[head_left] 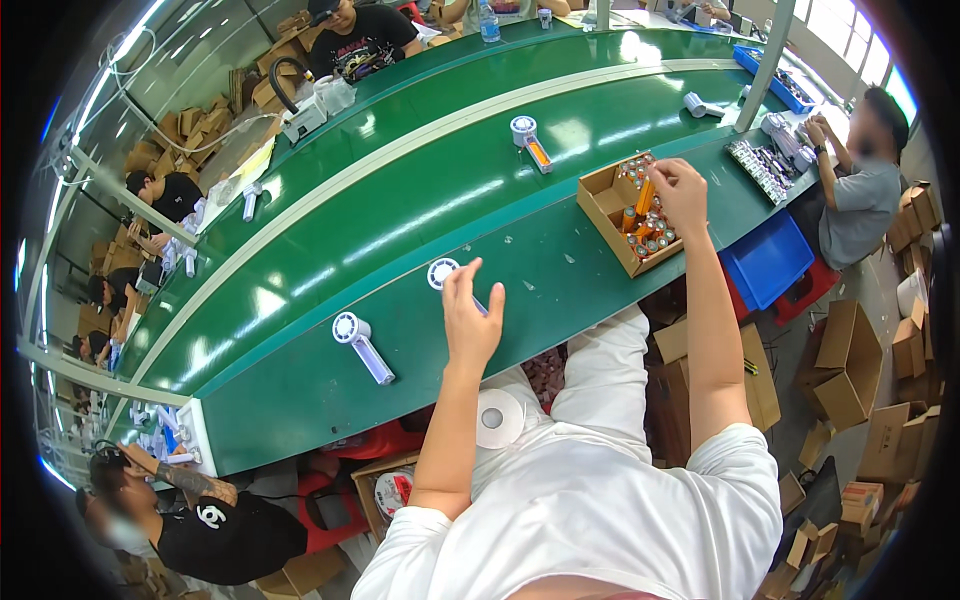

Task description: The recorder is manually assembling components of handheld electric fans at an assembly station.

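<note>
My right hand (682, 198) is above an open cardboard box (597, 222) on the green bench, thumb and fingers pinched on an orange cylindrical battery (646, 196). Orange batteries (652, 243) stand in the box with their metal ends up. My left hand (473, 318) is raised over a white-and-purple handheld fan (441, 273), its fingers apart. The hand covers part of that fan's handle, and I cannot tell whether they touch. To its left a second handheld fan (362, 345) lies flat on the bench.
A green conveyor belt (400, 190) runs beyond the bench, carrying a fan with an orange battery in its handle (531, 143). A blue bin (768, 258) stands right of the bench. A tape roll (499, 419) is by my lap. Co-workers sit at both ends and across.
</note>
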`<state>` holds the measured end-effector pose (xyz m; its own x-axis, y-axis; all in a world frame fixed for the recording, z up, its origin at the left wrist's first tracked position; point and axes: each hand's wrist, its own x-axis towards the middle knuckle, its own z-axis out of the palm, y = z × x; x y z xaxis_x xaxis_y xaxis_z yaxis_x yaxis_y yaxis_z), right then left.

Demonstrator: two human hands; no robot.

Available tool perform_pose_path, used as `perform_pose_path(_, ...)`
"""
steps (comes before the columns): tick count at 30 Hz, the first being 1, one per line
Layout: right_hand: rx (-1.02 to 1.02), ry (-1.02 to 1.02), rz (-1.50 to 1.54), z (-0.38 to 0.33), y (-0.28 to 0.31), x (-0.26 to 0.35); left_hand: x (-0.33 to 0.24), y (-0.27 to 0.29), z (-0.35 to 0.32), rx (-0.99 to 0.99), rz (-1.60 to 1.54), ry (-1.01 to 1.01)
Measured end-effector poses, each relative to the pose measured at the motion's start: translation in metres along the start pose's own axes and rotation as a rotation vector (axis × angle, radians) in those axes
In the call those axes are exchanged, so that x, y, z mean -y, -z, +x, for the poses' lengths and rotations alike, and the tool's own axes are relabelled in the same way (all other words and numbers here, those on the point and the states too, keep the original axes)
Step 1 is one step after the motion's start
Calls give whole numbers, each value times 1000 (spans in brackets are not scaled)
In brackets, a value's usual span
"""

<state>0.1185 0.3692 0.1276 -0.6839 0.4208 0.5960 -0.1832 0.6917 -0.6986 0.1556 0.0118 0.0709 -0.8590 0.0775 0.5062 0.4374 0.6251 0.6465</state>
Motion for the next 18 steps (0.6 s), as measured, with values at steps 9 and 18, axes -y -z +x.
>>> perform_pose_path(9, 174, 74, 366, -54, 20, 123, -70, -2, -19, 272, -623, 38)
perform_pose_path(18, 350, -425, 886, -128, -8, 145, -76, -6, -54, 669, -1256, 256)
